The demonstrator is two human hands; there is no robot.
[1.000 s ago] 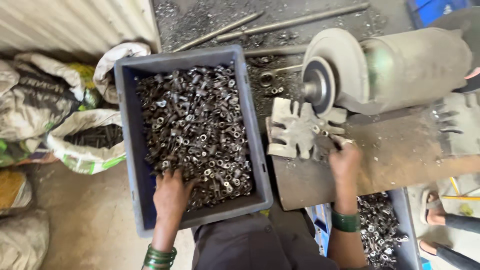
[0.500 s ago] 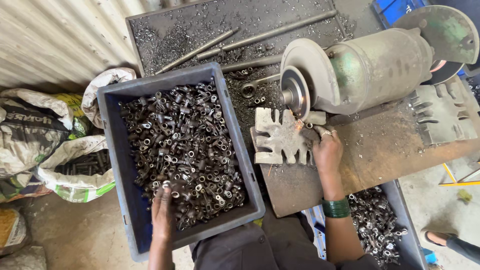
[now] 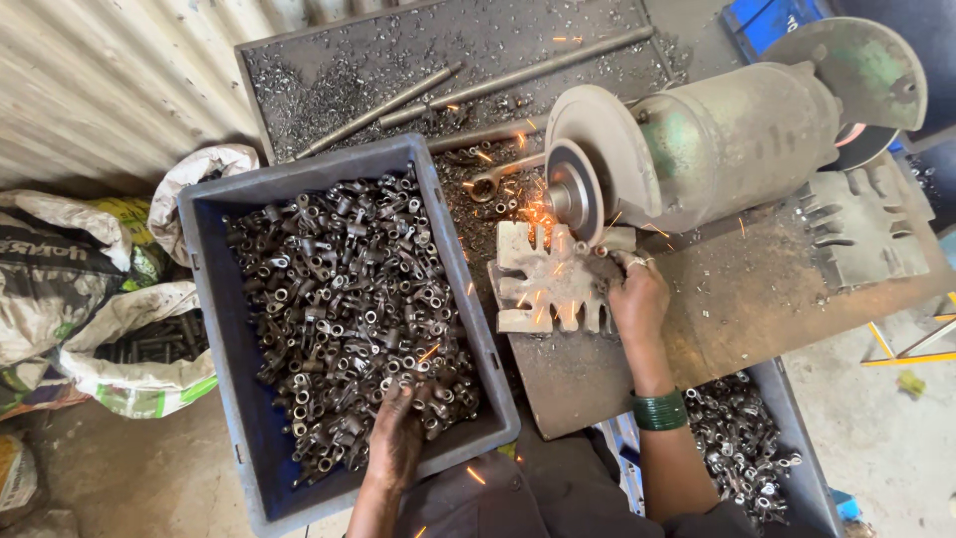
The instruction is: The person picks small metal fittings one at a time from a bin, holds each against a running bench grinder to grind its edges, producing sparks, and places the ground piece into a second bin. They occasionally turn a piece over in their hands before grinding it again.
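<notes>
My left hand (image 3: 396, 443) reaches into a blue-grey plastic crate (image 3: 214, 329), fingers down among several small dark metal parts (image 3: 349, 299) near its front edge. My right hand (image 3: 637, 299) presses a small metal piece against the spinning grinding wheel (image 3: 573, 194) of a bench grinder (image 3: 737, 139). Orange sparks fly off over the slotted metal tool rest (image 3: 543, 284). The piece itself is mostly hidden by my fingers. A green bangle sits on my right wrist.
The grinder stands on a rusty steel bench (image 3: 757, 299). Metal rods (image 3: 418, 90) lie on a filings-covered tray behind. A second bin of parts (image 3: 742, 448) sits under my right arm. Sacks (image 3: 90, 299) crowd the left; a corrugated wall runs behind.
My right hand has brought its piece up to the wheel and sparks have started. My left hand has pushed a little deeper into the crate. The camera has tilted upward.
</notes>
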